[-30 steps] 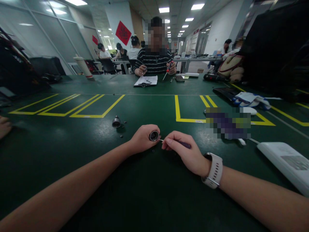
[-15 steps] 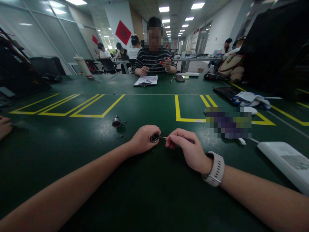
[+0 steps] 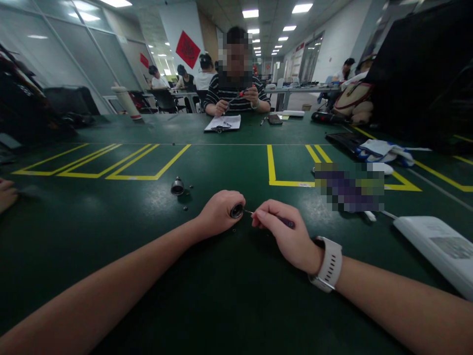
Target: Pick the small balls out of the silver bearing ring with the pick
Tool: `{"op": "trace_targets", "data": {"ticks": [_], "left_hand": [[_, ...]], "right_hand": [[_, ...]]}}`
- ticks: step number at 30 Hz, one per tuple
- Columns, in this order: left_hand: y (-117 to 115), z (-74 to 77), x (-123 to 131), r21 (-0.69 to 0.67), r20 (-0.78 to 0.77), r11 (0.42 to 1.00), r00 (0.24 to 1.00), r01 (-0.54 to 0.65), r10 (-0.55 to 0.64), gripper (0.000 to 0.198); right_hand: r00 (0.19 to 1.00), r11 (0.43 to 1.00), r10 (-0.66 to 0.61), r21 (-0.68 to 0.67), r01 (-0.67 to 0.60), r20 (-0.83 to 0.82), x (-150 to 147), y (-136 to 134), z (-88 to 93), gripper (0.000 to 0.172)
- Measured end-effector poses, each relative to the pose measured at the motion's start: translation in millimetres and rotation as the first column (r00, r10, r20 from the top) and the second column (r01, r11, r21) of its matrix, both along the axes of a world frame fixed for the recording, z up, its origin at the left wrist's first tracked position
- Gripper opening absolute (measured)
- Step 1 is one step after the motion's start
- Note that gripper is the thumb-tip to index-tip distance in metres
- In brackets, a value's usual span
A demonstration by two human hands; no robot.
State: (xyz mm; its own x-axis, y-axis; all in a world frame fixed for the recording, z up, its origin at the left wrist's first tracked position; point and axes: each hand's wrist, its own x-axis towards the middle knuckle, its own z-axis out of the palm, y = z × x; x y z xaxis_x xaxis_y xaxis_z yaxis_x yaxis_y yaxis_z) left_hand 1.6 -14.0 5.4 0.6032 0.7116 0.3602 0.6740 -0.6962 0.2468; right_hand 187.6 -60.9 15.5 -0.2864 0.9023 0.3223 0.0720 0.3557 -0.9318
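My left hand (image 3: 219, 212) is closed around a small dark round part with a metal rim (image 3: 236, 210), held just above the green table (image 3: 221, 296). My right hand (image 3: 283, 231) pinches a thin screwdriver with a dark handle (image 3: 284, 222); its metal tip points left into the round part. A white watch is on my right wrist. A second small round metal part (image 3: 178, 186) lies on the table to the left, with a few tiny dark screws (image 3: 185, 207) near it.
Yellow taped boxes (image 3: 111, 170) mark the table. A white flat device (image 3: 436, 249) lies at the right, a blurred patch and white gloves (image 3: 384, 152) beyond it. A person in a striped shirt (image 3: 234, 93) sits opposite with a red tool and a clipboard (image 3: 222, 123). Another person's hand (image 3: 6, 193) rests at the left edge.
My hands have stayed almost in place; the right hand has shifted slightly while the screwdriver tip stays at the round part. The person opposite has raised their red tool.
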Motion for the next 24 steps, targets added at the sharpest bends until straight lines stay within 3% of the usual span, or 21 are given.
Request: {"op": "trace_targets", "data": {"ticks": [6,11,14,19,24], "left_hand": [[-1,0.5,-1,-0.008,0.023,0.999,0.999,0.044,-0.044,0.006],[0,0.8,-2,-0.061,0.091,0.994,0.992,0.088,-0.083,0.008],[0,0.4,-1,-0.055,0.088,0.996,0.994,0.075,-0.070,0.007],[0,0.4,0,0.032,-0.046,0.998,0.998,0.045,-0.044,0.005],[-3,2.4,2,0.056,-0.146,0.998,0.989,0.027,-0.019,0.006]], "right_hand": [[0.946,0.955,0.020,-0.274,-0.114,-0.323,0,13,-9.6,0.020],[0.893,0.916,-0.022,-0.367,-0.162,-0.450,-1,17,-12.1,0.019],[0.903,0.932,-0.024,-0.336,-0.135,-0.430,-1,14,-10.4,0.019],[0.973,0.979,0.001,-0.198,-0.048,-0.232,-2,8,-7.8,0.019],[0.959,0.957,-0.006,-0.281,-0.077,-0.285,-2,11,-9.7,0.019]]}}
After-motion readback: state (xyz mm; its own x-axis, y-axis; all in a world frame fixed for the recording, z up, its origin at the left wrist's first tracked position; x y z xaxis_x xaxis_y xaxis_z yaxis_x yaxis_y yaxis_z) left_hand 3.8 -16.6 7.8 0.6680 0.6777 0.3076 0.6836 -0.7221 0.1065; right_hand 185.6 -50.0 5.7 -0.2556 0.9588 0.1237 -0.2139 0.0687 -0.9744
